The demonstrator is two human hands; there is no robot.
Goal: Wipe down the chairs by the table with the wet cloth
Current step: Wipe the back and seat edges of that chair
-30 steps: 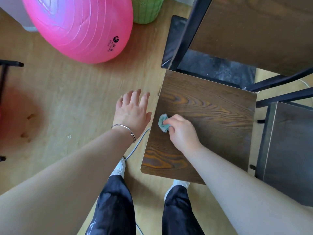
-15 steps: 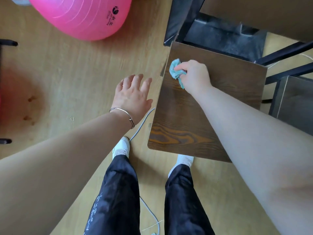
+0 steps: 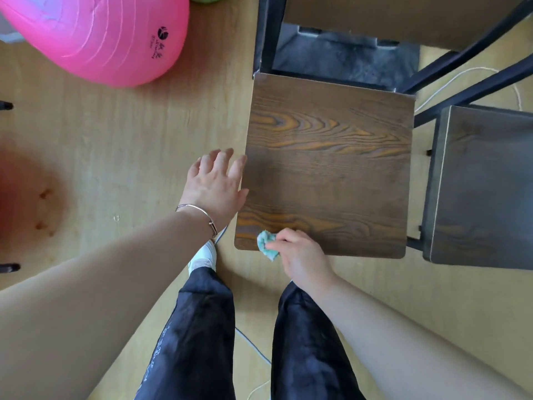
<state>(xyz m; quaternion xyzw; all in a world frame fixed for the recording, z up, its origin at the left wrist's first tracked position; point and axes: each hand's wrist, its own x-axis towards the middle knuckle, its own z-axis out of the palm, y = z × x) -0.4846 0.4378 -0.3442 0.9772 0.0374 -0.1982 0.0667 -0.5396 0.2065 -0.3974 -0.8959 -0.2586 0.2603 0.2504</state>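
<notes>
The right hand (image 3: 302, 255) grips the bunched teal cloth (image 3: 266, 243) against the chair seat (image 3: 331, 168) at its 7 o'clock corner. The left hand (image 3: 215, 189), fingers straight and spread, is just beside the seat's 9 o'clock edge. A second chair (image 3: 484, 186) stands at 3 o'clock.

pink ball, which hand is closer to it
Left. The left hand is beside the left edge of the chair seat, nearer the pink ball; the right hand grips the cloth at the seat's front corner, farther away.
</notes>
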